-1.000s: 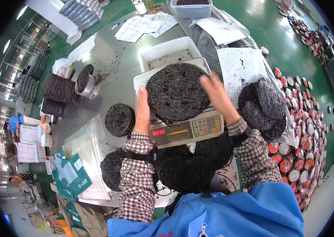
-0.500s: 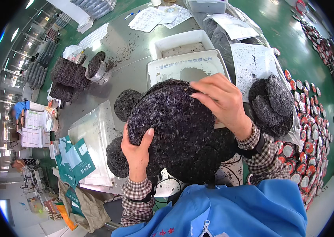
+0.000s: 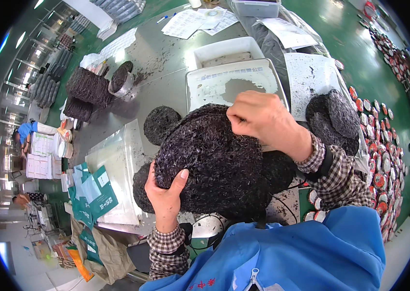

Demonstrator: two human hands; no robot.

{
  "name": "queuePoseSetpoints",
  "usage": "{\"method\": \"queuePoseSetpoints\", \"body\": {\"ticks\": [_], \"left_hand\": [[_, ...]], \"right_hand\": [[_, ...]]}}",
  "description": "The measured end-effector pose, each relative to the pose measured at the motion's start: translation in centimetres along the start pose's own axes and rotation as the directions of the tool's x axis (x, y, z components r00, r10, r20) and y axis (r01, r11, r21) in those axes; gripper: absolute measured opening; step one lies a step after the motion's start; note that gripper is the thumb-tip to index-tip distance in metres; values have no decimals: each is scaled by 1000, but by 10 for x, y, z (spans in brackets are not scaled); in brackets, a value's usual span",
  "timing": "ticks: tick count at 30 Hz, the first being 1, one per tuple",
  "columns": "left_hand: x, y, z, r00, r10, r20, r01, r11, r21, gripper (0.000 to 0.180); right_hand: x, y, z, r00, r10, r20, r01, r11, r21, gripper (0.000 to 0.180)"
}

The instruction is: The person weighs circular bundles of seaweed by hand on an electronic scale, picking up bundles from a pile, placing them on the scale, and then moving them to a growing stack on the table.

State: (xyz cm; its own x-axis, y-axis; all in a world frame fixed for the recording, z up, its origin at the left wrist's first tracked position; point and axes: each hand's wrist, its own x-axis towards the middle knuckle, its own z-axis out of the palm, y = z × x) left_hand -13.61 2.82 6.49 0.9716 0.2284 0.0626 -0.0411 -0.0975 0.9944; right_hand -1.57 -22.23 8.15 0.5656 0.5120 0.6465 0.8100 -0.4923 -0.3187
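Note:
A large, dark round cake of what looks like dried seaweed (image 3: 209, 165) is held up in front of me, tilted. My left hand (image 3: 167, 196) grips its lower left side, thumb on the near face and fingers behind. At its upper right edge my right hand (image 3: 265, 119) is closed, fingertips curled against the cake; what they pinch is hidden. Beneath and around it lie more dark cakes, such as one at the left (image 3: 161, 125) and one partly covered at the right (image 3: 280, 172).
Beyond the cake stand a white lid (image 3: 200, 89) and a white tray (image 3: 205, 47). Several cakes (image 3: 343, 114) are stacked on the right by a paper sheet (image 3: 306, 72). Rolled dark stacks (image 3: 88, 86) lie far left; green pouches (image 3: 103, 196) are nearer. Red-and-white round packages (image 3: 379, 145) cover floor at right.
My right hand's fingers have gone from an extended pinch at the cake's edge to a tight curl, and the hand has turned. The left hand keeps its grip on the cake.

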Motion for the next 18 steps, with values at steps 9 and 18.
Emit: {"method": "queuePoseSetpoints", "body": {"ticks": [9, 18], "left_hand": [[19, -35, -27, 939, -268, -214, 204, 939, -279, 42], [39, -57, -80, 873, -488, 6, 459, 816, -352, 95]], "right_hand": [[41, 143, 46, 889, 458, 21, -457, 889, -30, 78], [35, -9, 119, 569, 387, 726, -703, -228, 673, 83]]}}
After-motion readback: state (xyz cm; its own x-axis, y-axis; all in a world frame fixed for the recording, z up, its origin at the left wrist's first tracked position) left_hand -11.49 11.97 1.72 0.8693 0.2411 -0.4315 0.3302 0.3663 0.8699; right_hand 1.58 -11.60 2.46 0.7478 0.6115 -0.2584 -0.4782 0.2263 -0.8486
